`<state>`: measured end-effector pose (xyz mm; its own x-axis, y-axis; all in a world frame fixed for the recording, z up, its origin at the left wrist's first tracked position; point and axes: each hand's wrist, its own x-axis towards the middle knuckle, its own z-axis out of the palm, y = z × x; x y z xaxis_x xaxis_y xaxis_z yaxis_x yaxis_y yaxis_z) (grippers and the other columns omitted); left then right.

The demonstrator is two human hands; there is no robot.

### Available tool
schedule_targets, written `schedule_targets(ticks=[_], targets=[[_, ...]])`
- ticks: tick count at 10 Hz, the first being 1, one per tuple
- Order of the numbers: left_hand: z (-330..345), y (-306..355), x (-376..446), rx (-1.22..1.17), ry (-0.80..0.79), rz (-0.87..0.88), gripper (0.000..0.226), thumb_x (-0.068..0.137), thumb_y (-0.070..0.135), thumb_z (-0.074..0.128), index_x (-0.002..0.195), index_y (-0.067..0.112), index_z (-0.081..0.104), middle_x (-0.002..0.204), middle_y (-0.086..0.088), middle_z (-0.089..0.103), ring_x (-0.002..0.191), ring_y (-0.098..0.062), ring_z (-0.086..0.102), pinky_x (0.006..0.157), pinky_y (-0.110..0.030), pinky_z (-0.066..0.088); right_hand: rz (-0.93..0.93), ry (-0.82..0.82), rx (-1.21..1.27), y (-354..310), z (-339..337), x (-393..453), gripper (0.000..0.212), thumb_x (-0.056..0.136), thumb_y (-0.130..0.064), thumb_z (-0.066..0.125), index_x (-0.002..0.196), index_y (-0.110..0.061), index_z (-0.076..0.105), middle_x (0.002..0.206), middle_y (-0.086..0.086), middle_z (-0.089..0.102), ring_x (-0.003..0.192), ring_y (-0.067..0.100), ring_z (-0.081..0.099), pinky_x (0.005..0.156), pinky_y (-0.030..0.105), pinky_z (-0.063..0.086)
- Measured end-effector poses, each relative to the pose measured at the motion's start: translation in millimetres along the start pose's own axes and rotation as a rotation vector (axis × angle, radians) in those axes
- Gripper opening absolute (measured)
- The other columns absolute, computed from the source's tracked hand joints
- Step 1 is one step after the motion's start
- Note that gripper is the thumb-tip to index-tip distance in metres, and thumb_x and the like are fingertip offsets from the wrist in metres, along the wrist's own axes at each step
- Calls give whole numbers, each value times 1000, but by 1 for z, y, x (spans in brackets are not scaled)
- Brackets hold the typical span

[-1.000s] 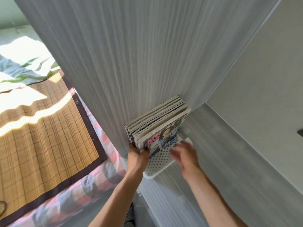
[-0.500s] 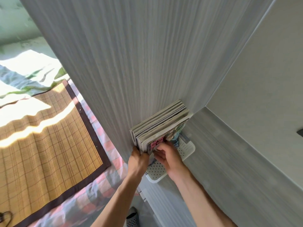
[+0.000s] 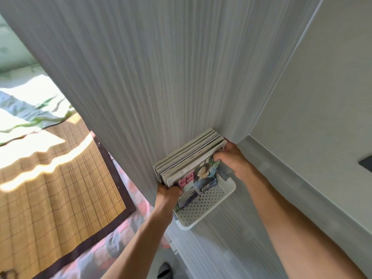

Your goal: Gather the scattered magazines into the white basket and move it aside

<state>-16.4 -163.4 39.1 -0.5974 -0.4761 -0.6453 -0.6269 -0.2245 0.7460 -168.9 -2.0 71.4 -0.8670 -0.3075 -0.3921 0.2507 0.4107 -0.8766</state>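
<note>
Gripping the upright magazines [image 3: 189,158] at both ends, my left hand [image 3: 168,193] nearest, my right hand [image 3: 231,158] farthest; their long axis runs diagonally inside the white basket [image 3: 201,210].

arms: two, bare to past the elbow | sleeves: none visible | hands: ungloved | jewellery: none seen

We see a grey wood-grain counter [image 3: 261,198] running into a corner, bounded by a tall panel of the same grain on the left and a pale wall behind. On it, against that panel, sits the white perforated basket [image 3: 203,208], its near end at the counter's front edge. The magazines [image 3: 191,164] stand upright inside the basket, leaning against the panel.
</note>
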Motion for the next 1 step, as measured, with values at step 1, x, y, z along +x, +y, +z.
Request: schedule_targets(ticks=[1], targets=[[-2, 7, 2, 31, -21, 27, 46, 70, 0, 65, 114, 12, 57, 101, -7, 68, 83, -14, 57, 61, -25, 38, -7, 54, 53, 4, 4, 2, 49, 69, 0, 69, 108, -29, 61, 103, -7, 71, 104, 14, 64, 84, 32, 51]])
